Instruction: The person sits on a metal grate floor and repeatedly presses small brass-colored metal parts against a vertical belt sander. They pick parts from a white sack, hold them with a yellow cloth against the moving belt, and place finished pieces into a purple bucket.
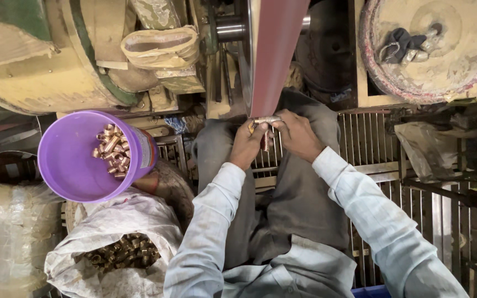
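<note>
A small metal part (266, 120) is pinched between both hands and pressed against the lower end of a reddish-brown sanding belt (274, 55) that runs up over a steel roller (230, 27). My left hand (248, 144) grips the part from the left, and my right hand (296, 135) holds it from the right. Both arms wear pale blue sleeves. My knees in grey trousers sit just under the hands.
A purple bucket (67, 160) with several shiny copper-coloured fittings (114, 157) stands at left. Below it a white sack (111, 232) holds several dull brass fittings (120, 253). A metal grate (382, 160) lies under my legs. A dusty round wheel (432, 55) sits upper right.
</note>
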